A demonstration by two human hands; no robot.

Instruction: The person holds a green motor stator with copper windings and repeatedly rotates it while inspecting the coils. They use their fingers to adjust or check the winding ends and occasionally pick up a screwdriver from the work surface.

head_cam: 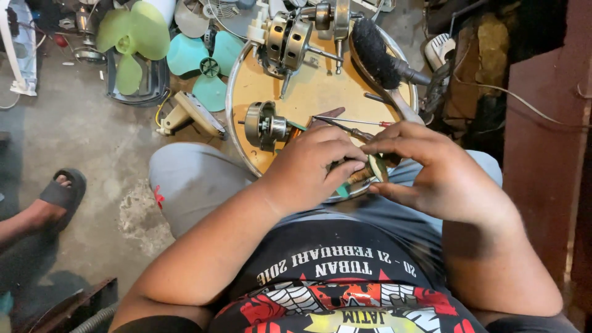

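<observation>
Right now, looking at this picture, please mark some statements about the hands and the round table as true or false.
1. Both hands meet over the near edge of the round table. True: the left hand and the right hand close together on a small part.
2. A black brush lies on the table. True: the brush lies at the far right side.
3. The green fan blade sits on the table. False: the green fan blade lies on the floor to the left.
4. The table holds only one motor. False: one motor is beside the left hand, another motor at the far edge.
5. The screwdriver is in the right hand. False: it lies on the table.
</observation>
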